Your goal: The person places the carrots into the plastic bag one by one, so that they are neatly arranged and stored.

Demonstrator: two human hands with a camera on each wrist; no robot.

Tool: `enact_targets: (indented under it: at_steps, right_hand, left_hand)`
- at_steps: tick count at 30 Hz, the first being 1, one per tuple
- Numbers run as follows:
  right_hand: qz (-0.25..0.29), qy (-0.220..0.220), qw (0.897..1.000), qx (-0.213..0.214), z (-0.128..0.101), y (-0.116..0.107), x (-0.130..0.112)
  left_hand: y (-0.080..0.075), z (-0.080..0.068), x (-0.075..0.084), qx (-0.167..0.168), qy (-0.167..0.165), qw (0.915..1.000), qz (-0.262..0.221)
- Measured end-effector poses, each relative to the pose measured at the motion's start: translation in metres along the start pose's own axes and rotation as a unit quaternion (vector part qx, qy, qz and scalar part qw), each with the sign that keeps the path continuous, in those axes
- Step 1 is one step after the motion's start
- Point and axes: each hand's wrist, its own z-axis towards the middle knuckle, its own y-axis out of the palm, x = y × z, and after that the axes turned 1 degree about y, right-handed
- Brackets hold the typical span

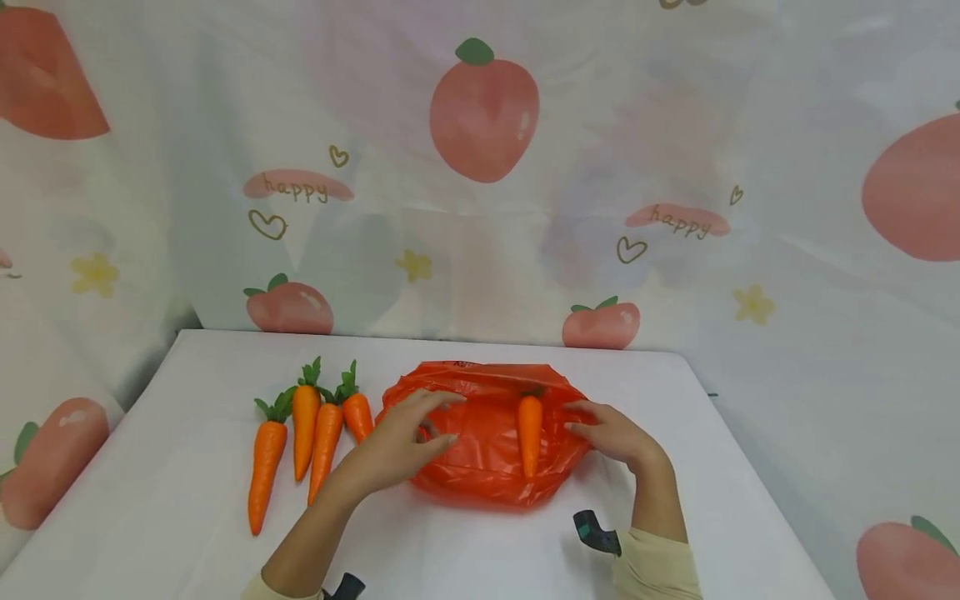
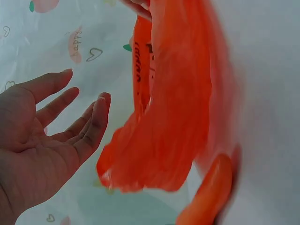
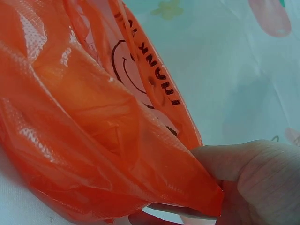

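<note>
A red plastic bag (image 1: 480, 492) lies on the white table, its mouth spread and facing up. Inside it is one orange carrot (image 1: 530, 437) with its leafy end toward the back. My left hand (image 1: 401, 442) hovers at the bag's left side with fingers spread and nothing held; the left wrist view shows a gap between them and the plastic. At the right edge, my right hand (image 3: 262, 173) pinches the bag, thumb on one side and fingers beneath. Printed black lettering and a smiley show on the plastic in the right wrist view.
Several carrots (image 1: 266, 475) with green tops lie left of the bag, the nearest ones partly behind my left forearm. A patterned cloth backdrop (image 1: 480, 250) rises behind the table's back edge. Dark wrist-camera mounts (image 1: 597, 533) stick out near both sleeves.
</note>
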Motion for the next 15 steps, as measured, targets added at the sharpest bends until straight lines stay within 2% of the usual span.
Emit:
enact_targets:
  at_steps: [7,15]
  right_hand:
    - [0.005,-0.009,1.0,0.001,-0.001,0.0,0.0]
    - [0.003,-0.004,1.0,0.001,-0.001,0.0,0.001]
  left_hand:
    - [-0.028,-0.025,-0.01,0.026,-0.015,0.9995,0.003]
    - [-0.059,-0.042,-0.029,0.079,-0.019,0.9967,0.007]
